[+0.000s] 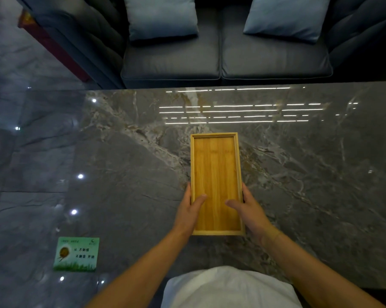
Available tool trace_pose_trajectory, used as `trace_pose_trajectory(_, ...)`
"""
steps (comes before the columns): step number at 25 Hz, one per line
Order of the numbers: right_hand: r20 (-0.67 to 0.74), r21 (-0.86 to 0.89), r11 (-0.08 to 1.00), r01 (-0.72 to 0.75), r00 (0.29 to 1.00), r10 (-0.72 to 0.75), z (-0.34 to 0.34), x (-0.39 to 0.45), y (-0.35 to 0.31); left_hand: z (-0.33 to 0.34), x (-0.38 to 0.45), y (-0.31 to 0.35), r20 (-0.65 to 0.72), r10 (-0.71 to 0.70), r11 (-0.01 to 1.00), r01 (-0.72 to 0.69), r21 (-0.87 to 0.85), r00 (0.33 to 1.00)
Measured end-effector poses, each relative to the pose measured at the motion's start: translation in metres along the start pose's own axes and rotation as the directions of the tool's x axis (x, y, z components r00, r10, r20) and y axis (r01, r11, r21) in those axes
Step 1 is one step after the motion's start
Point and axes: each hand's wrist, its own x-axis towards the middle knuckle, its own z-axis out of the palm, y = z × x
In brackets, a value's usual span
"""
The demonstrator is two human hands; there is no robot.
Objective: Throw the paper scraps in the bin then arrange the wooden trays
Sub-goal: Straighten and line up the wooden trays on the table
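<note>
A wooden tray (216,174) and green card (76,254) lie on the marble table (309,174).

Long rectangular bamboo-coloured wooden tray (215,174) lies lengthwise on the glossy grey marble tabletop (309,174), near end gripped from both sides. Left hand (188,211) on left rim, right hand (250,211) on right rim, both thumbs resting inside on the tray floor. Tray interior bare. Green printed rectangular card (76,254) near the table's left corner, well apart from tray. Dark grey sofa (227,61) with two blue cushions (162,16) beyond the far edge.
</note>
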Motion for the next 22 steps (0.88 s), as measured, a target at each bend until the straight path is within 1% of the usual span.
trace_pose_trajectory(2,-0.015,0.014,1.0,-0.014,1.0,0.014,0.0,0.002,-0.002,0.0,-0.001,0.003,-0.006,0.002,1.0,-0.002,-0.01,1.0)
trace_pose_trajectory(5,-0.035,-0.006,1.0,-0.022,0.999,0.022,0.001,0.001,-0.004,0.0,-0.001,0.004,-0.021,-0.005,1.0,0.005,0.028,1.0)
trace_pose_trajectory(8,-0.044,-0.093,0.996,-0.011,0.999,0.007,0.003,-0.002,-0.001,0.002,0.0,0.002,-0.026,0.02,0.997,-0.018,0.08,0.999)
trace_pose_trajectory(11,-0.022,-0.166,0.986,-0.013,1.0,0.009,-0.001,0.001,0.003,-0.002,0.001,0.003,0.021,0.028,0.996,-0.03,0.083,0.999)
trace_pose_trajectory(12,-0.035,-0.238,0.971,-0.002,0.999,-0.007,-0.003,0.001,0.003,-0.004,0.003,0.006,0.032,0.024,0.996,-0.027,0.085,0.999)
trace_pose_trajectory(13,-0.055,-0.395,0.918,0.043,0.996,-0.071,-0.006,0.001,0.002,-0.008,0.007,0.011,0.016,0.021,0.995,-0.022,0.101,1.0)
trace_pose_trajectory(14,-0.043,-0.609,0.783,0.128,0.98,-0.193,-0.009,0.0,0.001,-0.012,0.016,0.02,-0.037,0.036,0.987,-0.029,0.158,0.999)
trace_pose_trajectory(15,0.043,-0.792,0.561,0.242,0.938,-0.343,-0.01,-0.003,0.002,-0.016,0.028,0.033,-0.095,0.083,0.966,-0.057,0.251,0.992)
trace_pose_trajectory(16,0.202,-0.884,0.302,0.357,0.874,-0.443,-0.01,-0.006,0.005,-0.018,0.043,0.051,-0.13,0.179,0.922,-0.12,0.369,0.975)
trace_pose_trajectory(17,0.364,-0.888,0.095,0.45,0.813,-0.454,-0.007,-0.01,0.009,-0.019,0.059,0.071,-0.115,0.302,0.845,-0.209,0.493,0.946)
trace_pose_trajectory(18,0.492,-0.85,-0.036,0.526,0.767,-0.412,-0.004,-0.014,0.014,-0.018,0.076,0.092,-0.047,0.411,0.728,-0.297,0.618,0.91)
trace_pose_trajectory(19,0.576,-0.809,-0.118,0.576,0.736,-0.355,0.0,-0.016,0.019,-0.015,0.091,0.111,0.053,0.474,0.579,-0.357,0.733,0.879)
trace_pose_trajectory(20,0.613,-0.787,-0.17,0.593,0.725,-0.312,0.003,-0.015,0.023,-0.01,0.105,0.126,0.161,0.481,0.422,-0.388,0.82,0.862)
trace_pose_trajectory(21,0.617,-0.787,-0.203,0.583,0.729,-0.298,0.006,-0.014,0.024,-0.004,0.117,0.137,0.252,0.434,0.284,-0.397,0.873,0.865)
trace_pose_trajectory(22,0.605,-0.796,-0.23,0.56,0.737,-0.302,0.007,-0.012,0.025,0.001,0.126,0.145,0.314,0.348,0.187,-0.394,0.9,0.883)
